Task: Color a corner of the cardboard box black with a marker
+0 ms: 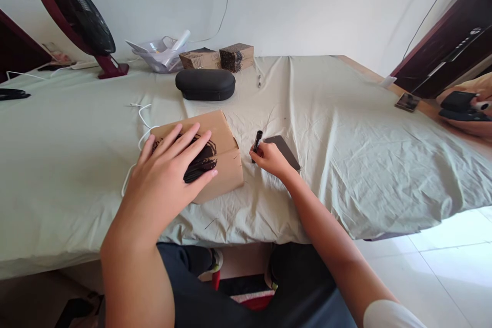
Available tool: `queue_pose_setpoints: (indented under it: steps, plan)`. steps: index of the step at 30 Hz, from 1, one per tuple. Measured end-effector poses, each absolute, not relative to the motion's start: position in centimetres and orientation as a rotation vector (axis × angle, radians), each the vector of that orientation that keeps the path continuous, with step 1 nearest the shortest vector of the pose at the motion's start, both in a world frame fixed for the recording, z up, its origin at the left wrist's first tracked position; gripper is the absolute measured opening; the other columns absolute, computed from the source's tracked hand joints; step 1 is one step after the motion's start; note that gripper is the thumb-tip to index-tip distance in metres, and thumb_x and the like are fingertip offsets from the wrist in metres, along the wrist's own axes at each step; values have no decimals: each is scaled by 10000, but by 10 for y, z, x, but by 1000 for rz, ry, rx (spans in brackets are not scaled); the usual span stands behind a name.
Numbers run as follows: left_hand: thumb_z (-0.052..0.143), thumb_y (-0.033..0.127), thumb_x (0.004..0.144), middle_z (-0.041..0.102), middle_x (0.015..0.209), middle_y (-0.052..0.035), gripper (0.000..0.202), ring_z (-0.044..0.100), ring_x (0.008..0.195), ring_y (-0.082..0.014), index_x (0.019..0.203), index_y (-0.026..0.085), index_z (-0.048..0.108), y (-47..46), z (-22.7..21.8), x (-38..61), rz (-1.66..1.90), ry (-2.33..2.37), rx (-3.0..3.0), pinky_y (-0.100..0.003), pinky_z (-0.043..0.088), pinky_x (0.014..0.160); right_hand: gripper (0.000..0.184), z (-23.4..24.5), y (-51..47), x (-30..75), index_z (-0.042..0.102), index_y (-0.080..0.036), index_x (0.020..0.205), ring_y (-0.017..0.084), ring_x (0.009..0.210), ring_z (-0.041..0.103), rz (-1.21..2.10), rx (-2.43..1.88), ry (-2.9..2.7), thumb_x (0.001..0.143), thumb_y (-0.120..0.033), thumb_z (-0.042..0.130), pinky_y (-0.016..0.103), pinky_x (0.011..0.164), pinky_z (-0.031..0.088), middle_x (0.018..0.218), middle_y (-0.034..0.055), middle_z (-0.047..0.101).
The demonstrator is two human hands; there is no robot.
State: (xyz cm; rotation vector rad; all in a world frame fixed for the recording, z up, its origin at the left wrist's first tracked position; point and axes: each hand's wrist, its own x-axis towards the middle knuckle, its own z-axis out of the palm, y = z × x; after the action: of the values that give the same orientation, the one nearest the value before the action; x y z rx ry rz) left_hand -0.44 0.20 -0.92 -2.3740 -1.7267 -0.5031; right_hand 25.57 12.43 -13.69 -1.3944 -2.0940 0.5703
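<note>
A brown cardboard box [223, 154] with black scribbles on its top lies on the cloth-covered table [346, 154] in front of me. My left hand [172, 169] rests flat on the box, fingers spread over the scribbles. Just right of the box, my right hand [271, 158] pinches a black marker [257, 140] that points away from me. A small dark flat card [286, 149] lies under and beside that hand.
A black oval case [205, 84] sits behind the box. Farther back stand two small cardboard boxes [217, 57], a clear plastic tray [159, 55] and a red fan [77, 20]. A white cable [142, 118] trails left of the box. The table edge runs close to me.
</note>
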Motion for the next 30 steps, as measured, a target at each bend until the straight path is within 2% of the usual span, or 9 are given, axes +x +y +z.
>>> queue_pose_setpoints:
  steps: [11,15,20,26,30]
  plan:
    - [572,447,1040,411,1740,-33,650,352,1637,-374,1667,357,430,1,-8,-3,-494,-1726,-2371,-675,272,1332,268,-133,120,251,556,-216,755,169,642,549,516,-1491,-2176,999,-287,641,290,612,270,707,31,644]
    - [579,448,1038,420,1736,-24,651,354,1636,-374,1666,366,433,1,-8,-3,-504,-1733,-2370,-670,273,1335,295,-133,119,249,543,-216,714,159,616,520,553,-1511,-2163,990,-264,637,288,596,267,667,19,614]
    - [547,446,1049,400,1747,-54,640,343,1641,-376,1664,301,448,1,-8,-3,-469,-1729,-2366,-664,266,1333,277,-132,118,250,536,-216,736,140,608,480,585,-1505,-2124,971,-281,667,273,594,278,661,-14,574]
    - [525,461,1055,403,1746,-66,627,348,1639,-372,1645,255,483,1,-8,-3,-444,-1737,-2356,-652,270,1333,395,-131,118,249,394,-236,704,122,583,414,646,-1373,-1985,990,-321,652,265,603,275,633,-45,515]
    - [529,451,1053,402,1747,-57,628,347,1639,-374,1654,278,472,0,-7,-1,-446,-1739,-2354,-647,266,1335,398,-132,120,248,390,-237,696,124,588,419,671,-1378,-1964,982,-301,659,263,604,276,639,-41,519]
